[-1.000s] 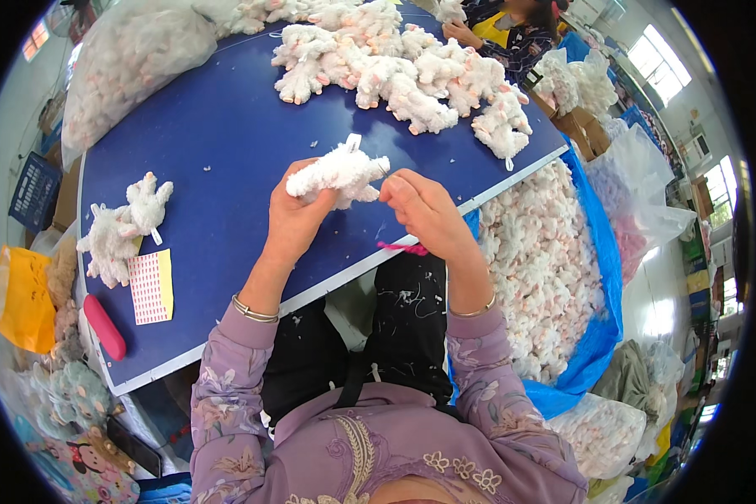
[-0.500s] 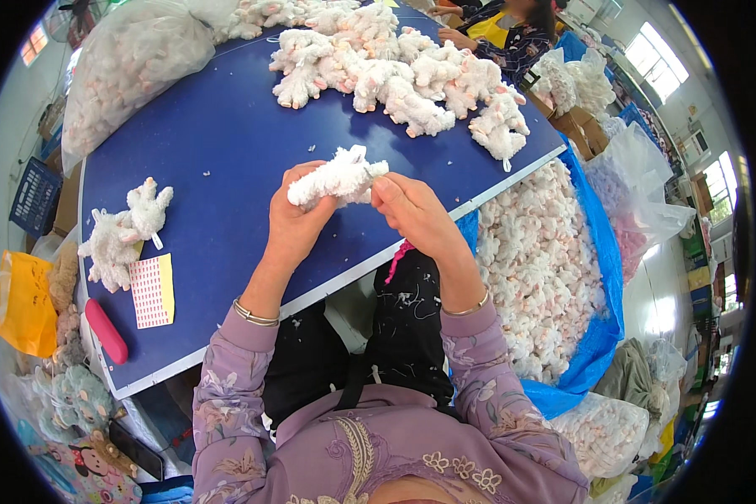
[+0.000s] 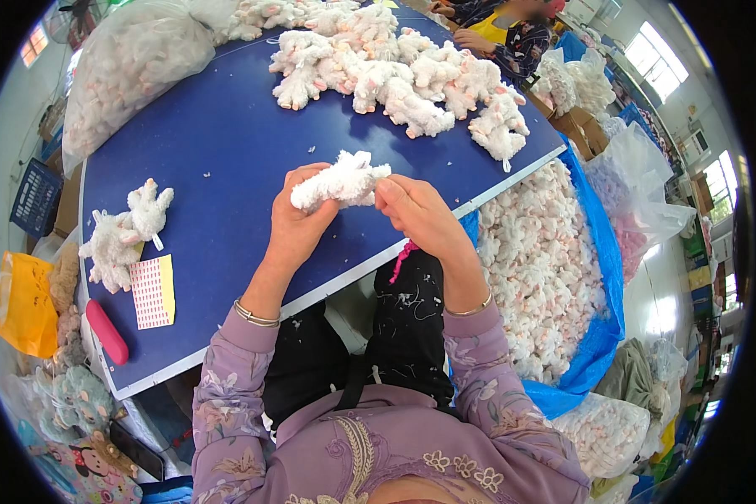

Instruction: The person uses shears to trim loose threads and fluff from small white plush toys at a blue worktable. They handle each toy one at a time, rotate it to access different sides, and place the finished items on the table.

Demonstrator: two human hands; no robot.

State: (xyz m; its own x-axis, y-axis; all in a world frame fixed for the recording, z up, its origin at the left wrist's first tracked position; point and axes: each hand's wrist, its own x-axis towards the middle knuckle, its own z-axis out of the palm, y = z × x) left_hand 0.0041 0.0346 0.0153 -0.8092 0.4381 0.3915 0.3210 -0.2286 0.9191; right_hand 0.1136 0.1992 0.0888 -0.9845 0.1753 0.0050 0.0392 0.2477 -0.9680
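A small white plush toy (image 3: 341, 180) lies sideways in my left hand (image 3: 298, 220), which grips it from below over the near edge of the blue table (image 3: 218, 143). My right hand (image 3: 417, 214) pinches the toy's right end with its fingertips. A pink string (image 3: 401, 258) hangs down under my right hand. Both forearms wear purple flowered sleeves and thin wrist bangles.
A heap of white plush toys (image 3: 395, 67) covers the table's far side. Two finished toys (image 3: 126, 231), a sticker sheet (image 3: 152, 291) and a pink oblong case (image 3: 107, 331) lie at the left. A blue-lined bin of toys (image 3: 546, 269) stands right. Another person (image 3: 512, 34) sits across.
Both hands with the toy have shifted slightly; the toy has turned in my left hand and the pink string now dangles lower under my right hand.
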